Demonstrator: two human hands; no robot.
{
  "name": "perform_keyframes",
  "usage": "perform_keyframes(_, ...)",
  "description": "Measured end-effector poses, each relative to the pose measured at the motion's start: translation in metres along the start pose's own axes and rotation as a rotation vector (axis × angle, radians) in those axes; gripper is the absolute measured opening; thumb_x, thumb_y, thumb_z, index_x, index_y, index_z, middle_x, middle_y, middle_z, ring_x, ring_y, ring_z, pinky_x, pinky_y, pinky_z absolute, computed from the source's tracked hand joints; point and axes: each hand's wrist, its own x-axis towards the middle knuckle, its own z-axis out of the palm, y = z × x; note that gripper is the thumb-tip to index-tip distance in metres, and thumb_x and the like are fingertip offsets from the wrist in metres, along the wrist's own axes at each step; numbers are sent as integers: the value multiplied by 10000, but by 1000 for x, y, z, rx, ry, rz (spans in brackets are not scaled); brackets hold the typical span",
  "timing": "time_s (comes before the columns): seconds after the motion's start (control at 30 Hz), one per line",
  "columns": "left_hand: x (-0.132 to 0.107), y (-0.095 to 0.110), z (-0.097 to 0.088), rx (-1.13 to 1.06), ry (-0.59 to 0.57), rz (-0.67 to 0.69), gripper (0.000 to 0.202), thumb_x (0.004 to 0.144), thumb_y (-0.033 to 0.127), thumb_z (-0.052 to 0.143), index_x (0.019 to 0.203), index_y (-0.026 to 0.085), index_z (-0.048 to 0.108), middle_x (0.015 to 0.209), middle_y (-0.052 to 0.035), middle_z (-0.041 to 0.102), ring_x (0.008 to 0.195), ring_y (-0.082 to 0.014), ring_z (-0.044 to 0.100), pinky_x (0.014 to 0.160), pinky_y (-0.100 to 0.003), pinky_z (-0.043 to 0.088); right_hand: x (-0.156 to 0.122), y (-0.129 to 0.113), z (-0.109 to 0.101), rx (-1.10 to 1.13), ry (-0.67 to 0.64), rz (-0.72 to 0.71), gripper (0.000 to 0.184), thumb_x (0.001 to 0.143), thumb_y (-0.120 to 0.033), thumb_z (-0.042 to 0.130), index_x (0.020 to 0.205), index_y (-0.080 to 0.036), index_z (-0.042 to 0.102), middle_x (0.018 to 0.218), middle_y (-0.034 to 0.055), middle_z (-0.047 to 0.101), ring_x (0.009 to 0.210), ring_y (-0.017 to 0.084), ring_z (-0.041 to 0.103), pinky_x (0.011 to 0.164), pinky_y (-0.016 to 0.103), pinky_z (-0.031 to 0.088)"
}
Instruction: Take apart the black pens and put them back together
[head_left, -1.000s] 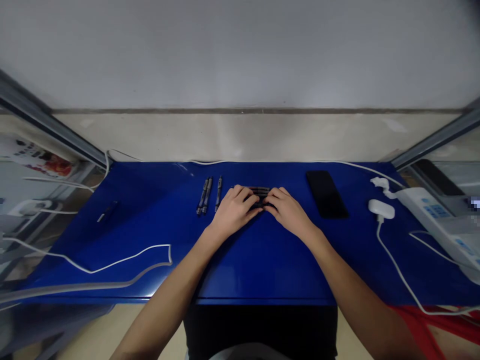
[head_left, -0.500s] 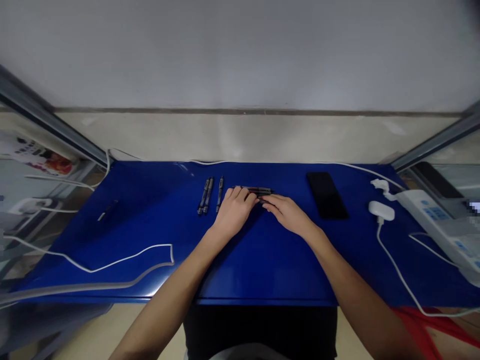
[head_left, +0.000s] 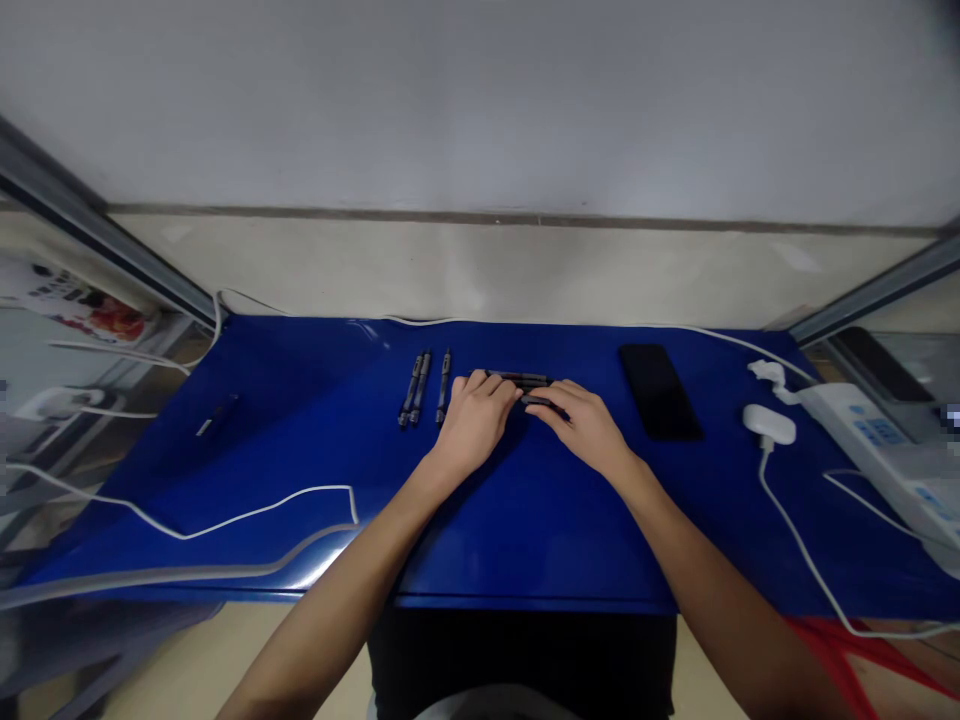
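Observation:
Near the middle of the blue desk (head_left: pixel 480 540), my two hands meet over several dark pens (head_left: pixel 534 380) lying crosswise. My right hand (head_left: pixel 591 425) is closed, with a dark pen (head_left: pixel 549 406) between thumb and fingers. My left hand (head_left: pixel 476 415) has its fingers curled together at the left end of that same pen and partly covers the other pens; its fingertips are hard to see. To its left, two pens (head_left: pixel 415 388) lie side by side, with a single pen (head_left: pixel 444 386) apart from them, nearer the hand.
A black phone (head_left: pixel 660 391) lies to the right. Beyond it are a white earphone case (head_left: pixel 769 424) on a cable and a white power strip (head_left: pixel 874 440). A small dark object (head_left: pixel 217 416) lies at far left. White cables (head_left: pixel 262 512) cross the front left; a wall (head_left: pixel 480 265) bounds the back.
My right fingers have shifted slightly right, and more of the pen between my hands shows. My left hand stays over the pens. The view has shifted slightly.

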Motion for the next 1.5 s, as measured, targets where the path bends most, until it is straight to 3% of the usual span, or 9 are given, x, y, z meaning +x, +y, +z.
perform_keyframes(0.13,-1,0,2,24,5,11,351,1059,296,350,887,174,631,905,-82,666,915,-234,498,746,-380,313,2,-1,0,178,-31,169,259,995,-346,496,864,-224,682,739,3,688,657,156,645,678,295,510)
perform_keyframes(0.27,-1,0,5,20,2,-12,364,1059,299,339,889,168,633,910,-96,663,898,-237,498,743,-384,325,3,0,2,284,34,203,223,851,-361,703,1012,-237,611,972,41,703,837,191,663,687,298,520)
perform_keyframes(0.43,-1,2,6,15,-5,-9,337,1059,283,348,900,170,623,944,-81,665,909,-233,503,740,-379,315,2,-2,2,382,-19,204,268,973,-321,511,1233,-254,500,841,12,670,789,170,659,773,336,533)
perform_keyframes(0.57,0,1,5,12,0,-37,346,1060,293,343,883,168,613,928,-75,657,903,-230,499,740,-372,314,3,-2,2,380,6,165,475,883,-299,648,1317,-266,456,1064,55,648,1006,202,642,846,347,531)
perform_keyframes(0.7,0,1,6,6,-14,-19,339,1060,297,344,898,171,614,924,-71,652,908,-228,496,743,-368,315,3,-1,2,399,-42,205,452,972,-296,510,1411,-268,404,920,22,687,888,180,670,868,369,525)
perform_keyframes(0.83,-1,2,7,-8,-27,-9,329,1060,299,348,914,169,613,909,-61,647,906,-226,493,747,-367,315,3,-1,2,341,-11,176,538,916,-289,605,1425,-291,431,1127,58,681,1034,204,647,913,383,518)
perform_keyframes(0.97,-1,2,8,-18,-41,-12,349,1062,304,337,882,169,603,900,-59,643,904,-226,490,755,-365,318,3,-2,3,335,-58,179,503,962,-257,522,1452,-288,413,939,19,704,903,181,670,906,381,522)
perform_keyframes(1.27,0,-1,3,-91,-27,-42,316,1050,347,381,971,184,640,955,-68,665,938,-233,501,777,-375,336,3,-1,3,347,-28,183,412,953,-252,557,1362,-282,519,922,9,716,875,183,680,856,339,517)
perform_keyframes(1.5,1,-9,-2,-198,-20,-6,257,1012,401,479,1097,244,664,989,-39,682,912,-215,511,823,-366,353,4,2,-3,232,69,187,115,882,-238,661,983,-248,717,958,32,733,818,185,666,756,318,511)
